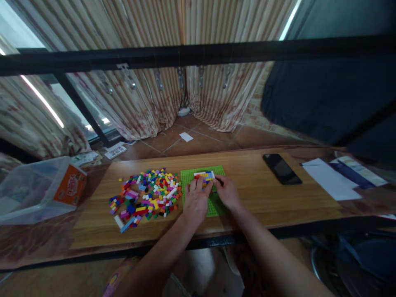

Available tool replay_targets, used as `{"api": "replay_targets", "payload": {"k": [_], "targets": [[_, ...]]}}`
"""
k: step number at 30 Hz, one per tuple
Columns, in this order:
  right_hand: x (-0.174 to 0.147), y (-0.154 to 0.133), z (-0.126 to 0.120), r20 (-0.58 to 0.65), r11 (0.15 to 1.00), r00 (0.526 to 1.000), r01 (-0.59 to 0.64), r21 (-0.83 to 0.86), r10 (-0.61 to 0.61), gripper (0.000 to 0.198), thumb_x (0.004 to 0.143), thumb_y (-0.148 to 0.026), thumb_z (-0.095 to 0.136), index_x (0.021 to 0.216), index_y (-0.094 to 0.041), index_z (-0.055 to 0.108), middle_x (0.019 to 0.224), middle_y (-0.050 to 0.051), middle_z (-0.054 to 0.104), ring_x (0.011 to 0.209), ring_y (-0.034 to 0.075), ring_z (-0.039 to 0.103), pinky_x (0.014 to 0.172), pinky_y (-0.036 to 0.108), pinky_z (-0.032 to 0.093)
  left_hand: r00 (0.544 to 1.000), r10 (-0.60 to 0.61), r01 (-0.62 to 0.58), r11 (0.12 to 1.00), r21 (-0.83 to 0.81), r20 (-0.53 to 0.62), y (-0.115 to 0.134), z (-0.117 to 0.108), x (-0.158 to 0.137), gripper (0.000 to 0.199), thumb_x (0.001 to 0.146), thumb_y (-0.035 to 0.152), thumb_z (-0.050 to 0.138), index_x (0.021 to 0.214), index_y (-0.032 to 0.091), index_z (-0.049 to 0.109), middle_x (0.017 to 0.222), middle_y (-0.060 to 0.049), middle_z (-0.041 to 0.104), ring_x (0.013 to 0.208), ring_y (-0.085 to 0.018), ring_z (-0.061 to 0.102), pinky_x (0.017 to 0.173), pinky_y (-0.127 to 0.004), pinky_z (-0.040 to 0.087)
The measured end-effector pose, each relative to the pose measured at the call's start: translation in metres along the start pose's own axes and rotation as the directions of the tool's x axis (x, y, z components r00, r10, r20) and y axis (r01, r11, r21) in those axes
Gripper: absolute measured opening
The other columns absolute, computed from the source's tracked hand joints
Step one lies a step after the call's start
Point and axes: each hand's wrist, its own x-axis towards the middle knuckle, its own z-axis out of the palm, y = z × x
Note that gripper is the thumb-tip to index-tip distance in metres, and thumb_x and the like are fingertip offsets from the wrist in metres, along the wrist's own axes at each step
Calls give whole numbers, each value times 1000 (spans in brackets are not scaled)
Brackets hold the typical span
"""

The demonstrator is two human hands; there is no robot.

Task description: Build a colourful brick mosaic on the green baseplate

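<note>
A green baseplate (190,172) lies on the wooden board, with a small build of toy bricks (208,175) near its far edge. White, blue, yellow and red bricks show in the build. My left hand (196,200) reaches over the plate, its fingers bent and closed on the build's near side. At the build's right end, my right hand (228,193) has its fingers pinched together. Something small and dark shows by those fingertips, too blurred to name. The fingers cover part of the build. Left of the plate spreads a pile of loose toy bricks (157,187) in many colours and sizes.
The wooden board (250,189) lies on a table. A black phone (282,169) rests on its right part, with papers (331,179) farther right. At far left stands a clear plastic box (37,192) with an orange label. A dark bar (198,55) crosses beyond the table.
</note>
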Motion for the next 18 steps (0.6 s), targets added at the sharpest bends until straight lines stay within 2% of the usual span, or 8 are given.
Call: {"api": "replay_targets", "payload": {"k": [4, 6, 9, 11, 13, 15, 17, 18], "targets": [[5, -2, -5, 50, 990, 999, 7, 138, -14, 25, 78, -33, 56, 94, -21, 71, 100, 5, 72, 96, 21, 64, 92, 36, 46, 999, 30, -31, 999, 28, 35, 2, -16, 3, 57, 80, 9, 47, 134, 28, 49, 138, -11, 46, 120, -30, 45, 97, -53, 40], [8, -9, -14, 44, 986, 999, 1, 169, -8, 26, 79, -33, 53, 91, -19, 71, 96, 6, 73, 92, 22, 65, 88, 36, 48, 999, 42, -43, 999, 16, 34, 1, -27, 0, 63, 79, 7, 45, 138, 28, 44, 142, -11, 44, 123, -31, 44, 100, -56, 38], [4, -30, -39, 11, 977, 1000, -11, 212, 9, 31, 80, -33, 48, 92, -16, 70, 94, 9, 72, 89, 22, 65, 86, 37, 48, 999, 25, -26, 998, -50, -31, -8, -40, -18, 74, 74, 2, 46, 143, 25, 36, 147, -12, 39, 129, -28, 41, 106, -52, 35], [-12, -48, -57, 16, 968, 1000, 15, 251, -20, 33, 81, -35, 48, 96, -16, 70, 98, 10, 72, 92, 22, 64, 88, 36, 47, 996, -33, 23, 994, -110, -88, -19, -42, -42, 69, 73, 0, 46, 138, 21, 44, 144, -11, 44, 129, -25, 42, 109, -46, 35], [-46, -61, -69, 101, 952, 991, 52, 302, -86, 32, 82, -38, 50, 96, -17, 70, 97, 8, 72, 90, 21, 65, 85, 32, 49, 987, -78, 52, 983, -178, -143, -31, -38, -72, 53, 77, 3, 46, 127, 17, 55, 135, -12, 52, 125, -23, 47, 109, -42, 38], [-97, -64, -69, 239, 940, 960, 59, 335, -145, 30, 83, -38, 51, 93, -20, 71, 89, 5, 73, 82, 21, 66, 75, 31, 52, 975, -140, 99, 968, -229, -171, -41, -30, -103, 43, 81, 6, 46, 121, 16, 59, 126, -11, 58, 118, -22, 52, 105, -42, 43], [-156, -53, -58, 467, 968, 872, 32, 249, -149, 27, 85, -34, 48, 92, -23, 71, 88, 4, 73, 84, 22, 67, 76, 32, 52, 964, -198, 150, 956, -254, -177, -49, -22, -128, 40, 82, 7, 46, 118, 16, 60, 120, -10, 62, 113, -22, 56, 101, -43, 47], [-185, -45, -50, 541, 990, 836, 16, 138, -89, 25, 84, -29, 49, 92, -24, 71, 91, 5, 73, 89, 23, 67, 82, 33, 51, 961, -214, 164, 951, -261, -178, -51, -19, -137, 40, 82, 7, 46, 118, 16, 60, 119, -10, 62, 112, -22, 56, 100, -43, 47]]}}
